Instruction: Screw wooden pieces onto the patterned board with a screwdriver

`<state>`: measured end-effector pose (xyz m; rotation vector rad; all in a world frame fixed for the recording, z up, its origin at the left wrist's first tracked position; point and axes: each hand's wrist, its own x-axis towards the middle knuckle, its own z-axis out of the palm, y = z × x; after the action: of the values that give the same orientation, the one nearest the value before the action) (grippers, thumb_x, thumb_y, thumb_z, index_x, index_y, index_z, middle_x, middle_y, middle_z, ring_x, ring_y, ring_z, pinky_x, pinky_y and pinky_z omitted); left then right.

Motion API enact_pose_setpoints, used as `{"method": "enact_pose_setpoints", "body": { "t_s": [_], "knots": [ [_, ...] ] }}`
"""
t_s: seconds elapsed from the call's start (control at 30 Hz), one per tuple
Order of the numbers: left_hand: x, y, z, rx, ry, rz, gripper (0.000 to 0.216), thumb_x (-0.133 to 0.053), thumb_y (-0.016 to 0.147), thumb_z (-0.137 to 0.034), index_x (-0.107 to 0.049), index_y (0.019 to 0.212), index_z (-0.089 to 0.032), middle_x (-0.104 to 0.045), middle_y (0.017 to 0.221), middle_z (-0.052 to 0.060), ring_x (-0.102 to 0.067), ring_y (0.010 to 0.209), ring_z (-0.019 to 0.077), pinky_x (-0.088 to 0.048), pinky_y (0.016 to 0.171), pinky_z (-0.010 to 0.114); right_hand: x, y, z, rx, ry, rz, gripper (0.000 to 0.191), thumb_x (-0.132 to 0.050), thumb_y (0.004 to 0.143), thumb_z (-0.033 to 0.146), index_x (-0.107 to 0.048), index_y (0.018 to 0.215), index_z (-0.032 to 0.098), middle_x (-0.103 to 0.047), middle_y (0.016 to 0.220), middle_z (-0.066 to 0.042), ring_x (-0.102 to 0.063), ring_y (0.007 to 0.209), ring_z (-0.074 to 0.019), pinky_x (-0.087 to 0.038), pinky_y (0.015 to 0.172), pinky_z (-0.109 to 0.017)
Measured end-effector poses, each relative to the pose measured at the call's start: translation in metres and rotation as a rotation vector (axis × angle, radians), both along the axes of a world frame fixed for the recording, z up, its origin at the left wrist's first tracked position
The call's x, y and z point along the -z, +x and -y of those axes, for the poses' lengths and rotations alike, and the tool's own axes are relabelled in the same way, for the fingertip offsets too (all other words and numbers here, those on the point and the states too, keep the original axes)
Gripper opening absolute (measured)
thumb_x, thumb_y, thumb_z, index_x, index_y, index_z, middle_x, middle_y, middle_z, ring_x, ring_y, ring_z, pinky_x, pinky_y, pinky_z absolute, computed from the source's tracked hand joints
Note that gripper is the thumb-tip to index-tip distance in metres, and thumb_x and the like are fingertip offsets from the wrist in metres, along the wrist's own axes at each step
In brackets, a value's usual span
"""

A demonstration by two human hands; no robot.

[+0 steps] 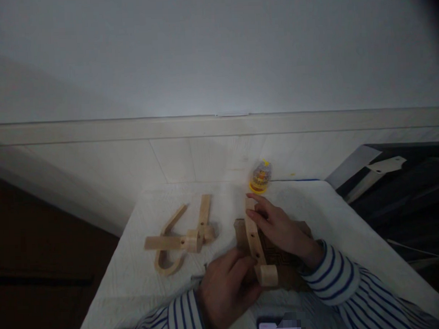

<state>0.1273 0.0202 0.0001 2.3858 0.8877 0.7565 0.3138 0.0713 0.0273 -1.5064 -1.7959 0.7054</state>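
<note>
A pale wooden bar (254, 242) with several holes slants over a brown patterned piece (282, 258); its near end meets a short wooden cylinder (269, 276). At the far end, the thumb and fingers of my right hand (281, 229) pinch the bar. My left hand (229, 286) is closed around the near end beside the cylinder, and its fingertips are partly hidden. Just left of that hand lies a small metal piece (197, 279), perhaps a bolt. Farther left are joined wooden bars (203, 215) with round ends and a curved wooden hook (169, 268).
A small clear bottle (261, 176) with a yellow top and base stands at the table's back edge by the wall. A phone (268, 328) lies at the near edge, partly blurred. Dark items with a metal bracket (387, 165) are right of the white-covered table (126, 287).
</note>
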Motion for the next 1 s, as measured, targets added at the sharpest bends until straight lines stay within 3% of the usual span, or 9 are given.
{"method": "enact_pose_setpoints", "body": {
  "t_s": [0.2,0.57,1.0],
  "knots": [
    [0.0018,-0.0014,0.0007,0.069,0.086,0.02,0.014,-0.053,0.077,-0.016,-0.059,0.09,-0.018,-0.06,0.086,0.006,-0.058,0.072,0.0177,-0.05,0.061,0.029,0.0013,-0.0022,0.0007,-0.007,0.012,-0.014,0.04,-0.041,0.089,0.037,-0.04,0.125,0.019,-0.058,0.07,0.0,-0.054,0.063,-0.0159,-0.042,0.061,-0.03],
    [-0.0015,-0.0014,-0.0007,0.068,0.209,0.013,0.015,-0.046,0.084,-0.02,-0.061,0.085,-0.018,-0.063,0.077,0.004,-0.058,0.066,0.0155,-0.049,0.059,0.027,-0.0006,-0.0034,0.0008,-0.044,-0.009,-0.038,0.038,-0.043,0.089,0.034,-0.041,0.124,0.022,-0.062,0.076,-0.001,-0.058,0.068,-0.0169,-0.045,0.063,-0.03],
    [-0.0039,-0.0023,-0.0006,0.089,0.216,0.028,0.016,-0.043,0.086,-0.02,-0.059,0.086,-0.018,-0.065,0.078,0.004,-0.061,0.066,0.017,-0.048,0.058,0.027,0.0041,-0.0012,0.002,-0.037,0.007,-0.045,0.036,-0.041,0.089,0.035,-0.04,0.123,0.023,-0.058,0.075,0.0,-0.055,0.066,-0.0167,-0.044,0.061,-0.03]
  ]
}}
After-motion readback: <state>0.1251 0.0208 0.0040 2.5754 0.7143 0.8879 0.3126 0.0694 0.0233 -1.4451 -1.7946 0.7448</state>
